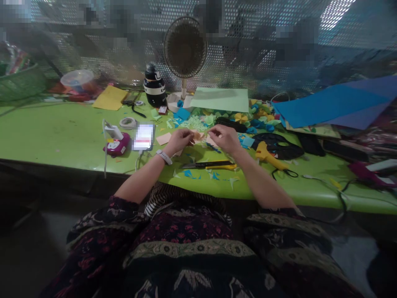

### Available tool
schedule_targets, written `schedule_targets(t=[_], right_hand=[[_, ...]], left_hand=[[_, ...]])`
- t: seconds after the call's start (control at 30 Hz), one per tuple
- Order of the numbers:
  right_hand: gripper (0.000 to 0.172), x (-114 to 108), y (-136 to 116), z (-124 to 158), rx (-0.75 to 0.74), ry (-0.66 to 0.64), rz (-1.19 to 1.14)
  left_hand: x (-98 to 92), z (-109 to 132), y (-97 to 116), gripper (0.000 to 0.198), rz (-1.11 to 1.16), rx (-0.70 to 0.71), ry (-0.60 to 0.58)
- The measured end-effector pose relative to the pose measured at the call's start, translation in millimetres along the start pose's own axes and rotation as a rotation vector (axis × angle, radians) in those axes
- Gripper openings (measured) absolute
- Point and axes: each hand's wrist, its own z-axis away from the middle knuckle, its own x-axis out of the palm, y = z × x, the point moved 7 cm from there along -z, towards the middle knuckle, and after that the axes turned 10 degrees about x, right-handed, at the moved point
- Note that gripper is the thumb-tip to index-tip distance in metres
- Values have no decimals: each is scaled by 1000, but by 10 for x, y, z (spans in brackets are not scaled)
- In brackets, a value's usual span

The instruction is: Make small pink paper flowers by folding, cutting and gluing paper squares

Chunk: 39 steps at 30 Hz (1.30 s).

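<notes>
Both hands meet over the green table (pixel 56 136). My left hand (pixel 179 139) and my right hand (pixel 223 138) are closed in a pinch on a small peach-coloured piece of paper (pixel 198 135) held between them. A white band is on my left wrist. Scissors with yellow handles (pixel 211 165) lie just in front of the hands, among blue and green paper scraps. A peach paper square (pixel 163 138) lies to the left of my left hand.
A phone (pixel 143 137), a tape roll (pixel 127 122) and a pink device (pixel 116 144) lie left. A yellow glue gun (pixel 268 156) lies right. Behind stand a fan (pixel 185 51), a black bottle (pixel 154 87), green paper (pixel 221 99) and blue sheets (pixel 331 103).
</notes>
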Motion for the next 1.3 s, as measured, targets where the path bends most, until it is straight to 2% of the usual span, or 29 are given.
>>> schedule_targets(t=[0.07, 0.17, 0.37, 0.57, 0.8, 1.07, 1.3], right_hand=[[19, -12, 111, -40, 41, -3, 9], [18, 51, 207, -61, 70, -79, 48], [19, 136, 192, -40, 75, -139, 80], [20, 115, 211, -63, 101, -139, 68], [20, -151, 354, -142, 133, -37, 56], [15, -290, 584, -183, 174, -93, 86], [16, -266, 487, -167, 175, -117, 87]], left_hand=[[-26, 0, 33, 18, 36, -10, 47], [-76, -5, 53, 19, 83, -21, 118], [-201, -27, 38, 17, 132, -9, 286], [-230, -39, 30, 17, 149, 24, 319], [-303, -59, -31, 15, 166, 50, 378], [-441, -78, -118, 12, 232, -2, 505], [-385, -84, -47, 17, 131, 74, 420]])
